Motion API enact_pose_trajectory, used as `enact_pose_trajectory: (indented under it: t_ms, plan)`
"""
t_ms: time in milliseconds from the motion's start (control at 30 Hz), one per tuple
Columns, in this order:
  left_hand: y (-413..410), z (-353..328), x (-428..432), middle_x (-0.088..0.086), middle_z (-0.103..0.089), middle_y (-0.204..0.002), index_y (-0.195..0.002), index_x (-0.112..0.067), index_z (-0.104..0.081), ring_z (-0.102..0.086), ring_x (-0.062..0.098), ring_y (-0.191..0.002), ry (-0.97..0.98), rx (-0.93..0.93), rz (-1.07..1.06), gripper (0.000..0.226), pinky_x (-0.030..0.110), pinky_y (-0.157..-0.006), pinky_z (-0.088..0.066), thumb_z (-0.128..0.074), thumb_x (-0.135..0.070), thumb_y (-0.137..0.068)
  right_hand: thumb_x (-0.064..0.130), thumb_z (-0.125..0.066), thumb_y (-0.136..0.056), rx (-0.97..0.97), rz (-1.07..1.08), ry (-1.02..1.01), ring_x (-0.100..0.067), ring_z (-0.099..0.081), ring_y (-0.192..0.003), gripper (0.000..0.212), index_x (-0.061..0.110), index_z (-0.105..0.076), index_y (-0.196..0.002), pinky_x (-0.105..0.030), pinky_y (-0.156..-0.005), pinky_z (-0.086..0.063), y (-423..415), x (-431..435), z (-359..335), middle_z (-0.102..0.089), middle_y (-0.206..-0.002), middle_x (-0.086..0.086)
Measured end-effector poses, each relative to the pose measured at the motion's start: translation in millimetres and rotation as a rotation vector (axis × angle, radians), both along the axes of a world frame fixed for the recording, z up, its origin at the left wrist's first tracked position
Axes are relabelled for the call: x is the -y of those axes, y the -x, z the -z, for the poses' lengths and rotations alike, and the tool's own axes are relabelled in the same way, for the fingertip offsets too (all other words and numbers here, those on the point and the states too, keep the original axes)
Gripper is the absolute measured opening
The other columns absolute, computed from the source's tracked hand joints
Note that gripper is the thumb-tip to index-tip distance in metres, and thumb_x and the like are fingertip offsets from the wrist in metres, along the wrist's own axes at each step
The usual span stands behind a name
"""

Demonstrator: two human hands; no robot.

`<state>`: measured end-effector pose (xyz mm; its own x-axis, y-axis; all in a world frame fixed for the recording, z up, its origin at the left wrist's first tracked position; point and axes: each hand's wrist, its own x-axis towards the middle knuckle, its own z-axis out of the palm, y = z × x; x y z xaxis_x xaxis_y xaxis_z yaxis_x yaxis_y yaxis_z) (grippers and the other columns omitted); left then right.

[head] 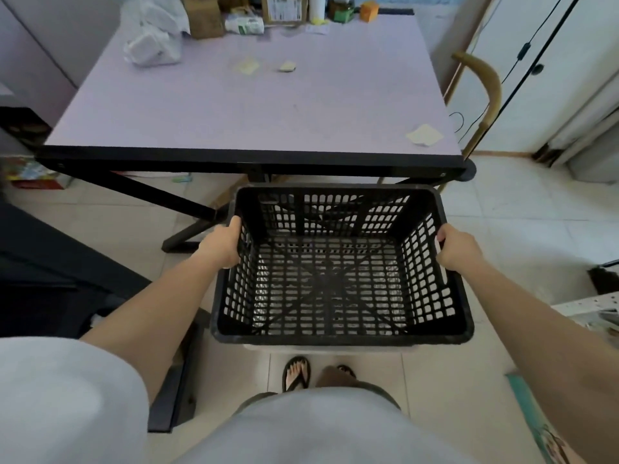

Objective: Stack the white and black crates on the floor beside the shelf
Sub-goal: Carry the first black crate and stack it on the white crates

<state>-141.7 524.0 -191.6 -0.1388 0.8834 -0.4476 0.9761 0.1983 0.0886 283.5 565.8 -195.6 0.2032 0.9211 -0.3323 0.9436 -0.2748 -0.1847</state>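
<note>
An empty black crate (338, 276) with perforated walls fills the middle of the view, held level in front of me. My left hand (221, 244) grips its left rim and my right hand (457, 249) grips its right rim. Directly under the black crate a thin white edge shows, the rim of the white crate (335, 349); the rest of it is hidden. I cannot tell whether the black crate rests on it or hovers just above.
A lilac table (254, 105) with a black frame stands just beyond the crate, boxes and bags at its far edge. A dark object lies at the left, my feet in sandals (296, 373) below the crate. White cabinets stand at the right.
</note>
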Motion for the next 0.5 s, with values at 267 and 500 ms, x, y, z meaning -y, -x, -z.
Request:
enact_pose_trajectory:
  t_ms: [267, 500]
  plan:
    - [-2.8, 4.0, 8.3, 0.026, -0.05, -0.121, -0.131, -0.011, -0.03, -0.061, 0.042, -0.097, -0.024, -0.01, -0.001, 0.063, 0.045, -0.08, -0.056, -0.064, 0.002, -0.08, 0.001, -0.059, -0.079, 0.004, 0.025, 0.009, -0.027, -0.047, -0.079, 0.033, 0.015, -0.049, -0.108, -0.033, -0.069, -0.041, -3.4, 9.6, 4.5, -0.048, -0.084, -0.008]
    - [-2.6, 8.9, 6.9, 0.025, -0.047, -0.124, -0.133, -0.012, -0.031, -0.058, 0.043, -0.103, -0.026, -0.008, -0.013, 0.06, 0.046, -0.083, -0.054, -0.063, -0.001, -0.082, 0.002, -0.059, -0.082, -0.003, 0.034, 0.035, -0.027, -0.048, -0.081, 0.037, 0.011, -0.049, -0.116, -0.034, -0.069, -0.042, -5.6, 15.1, 2.5, -0.047, -0.09, -0.01]
